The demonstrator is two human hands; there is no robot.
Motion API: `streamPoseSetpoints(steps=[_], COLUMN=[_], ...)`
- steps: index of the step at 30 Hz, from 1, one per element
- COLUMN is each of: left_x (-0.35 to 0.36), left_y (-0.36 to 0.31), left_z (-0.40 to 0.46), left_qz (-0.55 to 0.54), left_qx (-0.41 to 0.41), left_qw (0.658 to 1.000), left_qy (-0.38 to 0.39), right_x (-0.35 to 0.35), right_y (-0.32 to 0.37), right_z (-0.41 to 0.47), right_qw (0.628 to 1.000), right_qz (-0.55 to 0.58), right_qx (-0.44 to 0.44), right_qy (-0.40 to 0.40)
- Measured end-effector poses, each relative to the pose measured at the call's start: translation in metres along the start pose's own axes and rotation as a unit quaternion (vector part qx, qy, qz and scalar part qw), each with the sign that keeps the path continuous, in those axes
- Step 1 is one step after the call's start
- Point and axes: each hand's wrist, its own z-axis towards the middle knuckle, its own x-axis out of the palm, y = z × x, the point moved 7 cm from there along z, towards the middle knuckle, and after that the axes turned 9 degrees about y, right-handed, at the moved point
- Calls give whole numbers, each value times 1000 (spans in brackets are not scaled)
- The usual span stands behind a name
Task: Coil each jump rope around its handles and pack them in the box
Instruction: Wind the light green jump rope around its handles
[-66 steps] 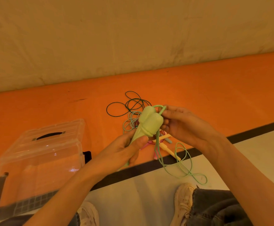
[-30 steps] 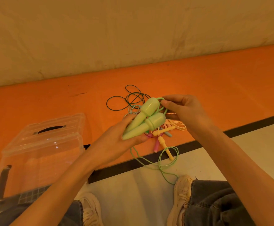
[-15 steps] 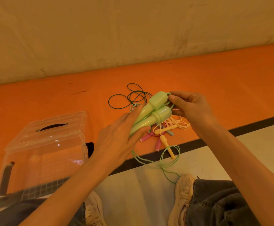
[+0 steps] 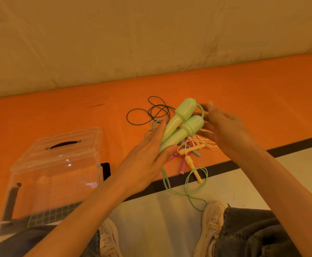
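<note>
Pale green jump-rope handles (image 4: 183, 125), two side by side, are held up over the orange floor strip (image 4: 262, 101), bulb ends pointing away. Left hand (image 4: 145, 160) grips their narrow ends, fingers wrapped round both. Right hand (image 4: 223, 127) sits at the bulb ends, motion-blurred; the green cord (image 4: 187, 186) leaves the upper handle there and seems to pass under its fingers, but cannot tell whether it is pinched. The rest of the cord hangs below the left hand and loops slack on the floor. Step in hand looks like the first wrap. Next move calls for drawing slack up and laying turns round both handles while the left hand keeps them together. Under the hands, yellow and pink ropes (image 4: 190, 154) lie loose; dark green cord (image 4: 151, 112) behind. Clear box (image 4: 58, 164) stands left, well apart, lid shut.
</note>
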Motion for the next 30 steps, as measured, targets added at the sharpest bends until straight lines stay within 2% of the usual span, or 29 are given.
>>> streamPoseSetpoints(steps=[2,3,6,8,18,19,22,23,25,27,30], left_x=[-4,-6,-9,-12,-33,-34,-33,-31,-27,-30,-39], left_y=[-1,-1,1,2,19,20,22,21,18,19,23], left_z=[0,1,2,2,-3,-3,-6,-7,-8,-8,-8], left_qz=[-7,-7,-2,2,55,64,97,121,164,140,79], left_qx=[3,6,9,5,-14,-19,-31,-33,-30,-33,-40], left_qw=[1000,999,999,998,993,992,989,987,980,981,984], left_qy=[-23,-32,-53,-64,-105,-105,-103,-101,-105,-126,-155], right_x=[3,10,48,66,65,65,63,59,48,44,58], right_y=[-16,-25,-57,-74,-58,-54,-38,-31,-23,-17,-23], right_z=[-1,-3,-25,-37,-50,-52,-56,-57,-57,-57,-67], right_qw=[998,992,932,907,893,875,785,775,784,781,781], right_qz=[-2,-57,-236,-240,-321,-375,-563,-590,-597,-604,-588], right_qx=[64,87,147,174,86,63,-29,-42,-33,-36,-47], right_qy=[26,67,232,300,302,300,257,223,168,151,205])
